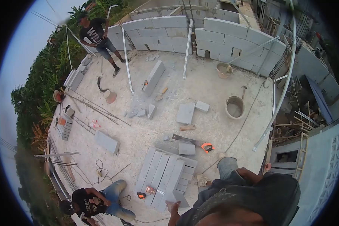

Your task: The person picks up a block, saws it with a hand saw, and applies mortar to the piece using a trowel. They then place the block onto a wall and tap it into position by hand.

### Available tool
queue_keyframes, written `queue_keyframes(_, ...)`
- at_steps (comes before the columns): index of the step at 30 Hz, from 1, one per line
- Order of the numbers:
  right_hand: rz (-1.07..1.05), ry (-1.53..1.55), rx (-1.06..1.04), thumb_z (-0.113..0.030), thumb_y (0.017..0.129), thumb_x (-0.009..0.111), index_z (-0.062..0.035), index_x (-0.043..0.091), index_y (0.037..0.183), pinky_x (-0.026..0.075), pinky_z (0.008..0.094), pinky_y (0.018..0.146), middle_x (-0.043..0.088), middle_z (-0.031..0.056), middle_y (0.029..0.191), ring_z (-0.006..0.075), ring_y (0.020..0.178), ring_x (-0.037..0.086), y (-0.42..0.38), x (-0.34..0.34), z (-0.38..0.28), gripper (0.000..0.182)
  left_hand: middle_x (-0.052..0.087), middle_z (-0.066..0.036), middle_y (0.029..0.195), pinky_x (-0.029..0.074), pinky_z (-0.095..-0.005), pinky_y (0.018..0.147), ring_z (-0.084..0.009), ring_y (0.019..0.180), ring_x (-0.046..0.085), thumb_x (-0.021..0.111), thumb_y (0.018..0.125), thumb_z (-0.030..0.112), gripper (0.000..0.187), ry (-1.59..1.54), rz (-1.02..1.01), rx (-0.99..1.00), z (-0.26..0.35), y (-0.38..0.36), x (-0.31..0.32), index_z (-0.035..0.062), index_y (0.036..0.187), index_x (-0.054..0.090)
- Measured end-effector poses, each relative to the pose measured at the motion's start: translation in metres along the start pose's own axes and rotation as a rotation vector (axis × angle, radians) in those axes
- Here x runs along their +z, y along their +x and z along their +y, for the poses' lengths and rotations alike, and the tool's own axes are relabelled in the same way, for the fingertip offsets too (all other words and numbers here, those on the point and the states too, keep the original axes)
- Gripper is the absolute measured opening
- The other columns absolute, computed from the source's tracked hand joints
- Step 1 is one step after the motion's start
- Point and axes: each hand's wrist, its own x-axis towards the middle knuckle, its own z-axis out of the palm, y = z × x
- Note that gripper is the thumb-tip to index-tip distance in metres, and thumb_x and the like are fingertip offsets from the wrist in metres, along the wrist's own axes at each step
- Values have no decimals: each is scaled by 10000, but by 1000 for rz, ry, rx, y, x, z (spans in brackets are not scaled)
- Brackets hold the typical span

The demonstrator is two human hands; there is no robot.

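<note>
My left hand [173,206] is at the lower middle, its fingers against the edge of a pale grey lightweight concrete block [178,198] at the near end of the block stack [160,175]. The fingers seem curled on that edge; part of the grip is hidden. My right hand [267,167] is out to the right, small and blurred, apart from the blocks; its fingers cannot be made out. A tape measure [141,195] and a small reddish packet [150,190] lie on the stack. Beyond it are a handsaw [184,139], a short block [187,148] and an orange-and-black tape measure [207,147].
One person [96,201] sits or crouches at lower left; another person [98,37] stands far left. Buckets [235,107], loose blocks [185,113], a trowel [162,93], rebar [98,107] and a cable [248,113] lie about. Props [127,60] lean on the block wall [156,34].
</note>
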Motion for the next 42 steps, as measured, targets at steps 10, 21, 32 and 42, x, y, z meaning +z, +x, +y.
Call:
queue_keyframes(10, -99, -142, 20, -246, 937, 423, 58, 694, 1086, 506, 456, 971, 655, 281, 1174, 401, 1111, 644, 98, -85, 37, 434, 463, -263, 1397, 438, -472, 1053, -421, 1281, 500, 894, 607, 360, 1168, 167, -128, -48, 0, -99, 71, 30, 1494, 209)
queue_keyframes(21, 138, 597, 75, -216, 853, 665, -44, 531, 1377, 573, 331, 548, 688, 155, 1008, 196, 697, 694, 99, -318, 72, 568, 446, -229, 1411, 385, -460, 1101, -384, 1290, 486, 902, 632, 170, 1159, -770, -183, 40, 105, -156, 119, 33, 1515, 165)
queue_keyframes(32, 286, -55, -276, -214, 832, 595, -117, 584, 1333, 488, 470, 988, 648, 213, 1234, 387, 1141, 618, 208, -465, -7, 511, 471, -187, 1395, 369, -534, 1103, -368, 1248, 532, 908, 630, 117, 1153, -680, -199, 252, 233, -76, 121, 76, 1515, 170)
queue_keyframes(42, 450, -13, -53, -287, 835, 638, -44, 590, 1317, 451, 478, 1033, 610, 236, 1288, 401, 1193, 582, 318, -512, -17, 541, 473, -182, 1408, 363, -554, 1100, -385, 1253, 535, 913, 628, 196, 1150, 90, -244, 226, 459, 29, 42, 112, 1512, 181)
